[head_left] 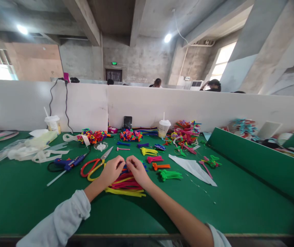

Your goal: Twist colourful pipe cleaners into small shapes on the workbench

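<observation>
Close together over a pile of pipe cleaners (129,185) in red, yellow and blue are my two hands. My left hand (113,169) is closed in a pinch, and so is my right hand (137,170); whatever lies between the fingertips is too small to make out. Scissors (94,168) with red and yellow handles lie beside my left hand, blades pointing away. To the right of my right hand are bent pipe cleaner bundles: green (171,175), orange (160,166), pink (155,159) and yellow (148,151). A single pink stem (123,149) lies beyond the hands.
At left are a blue glue gun (70,162) and clear plastic bags (26,149). Colourful pipe cleaner clusters (131,135) and lidded cups (164,127) stand near the white partition (200,106). White paper (192,168) and a green divider (260,161) are at right.
</observation>
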